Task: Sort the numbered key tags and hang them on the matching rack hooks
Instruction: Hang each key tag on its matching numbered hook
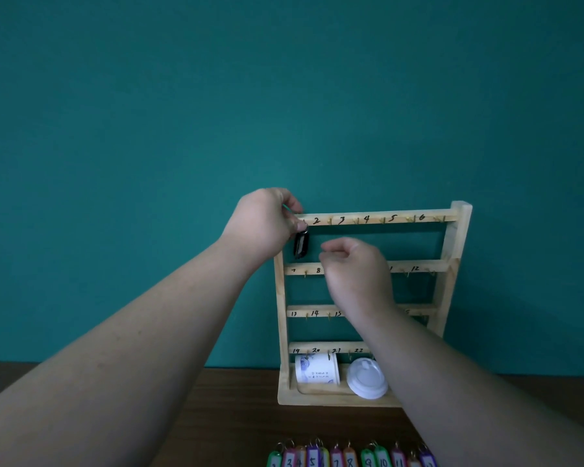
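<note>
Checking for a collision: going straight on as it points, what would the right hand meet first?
The right hand points up-left: probably the black key tag the left hand holds, depth unclear.

Two bare forearms cross the view, both broad and tapering to the wrist: the left forearm from 8 o'clock, the right forearm from 4 o'clock. The left hand and right hand are bare too.
</note>
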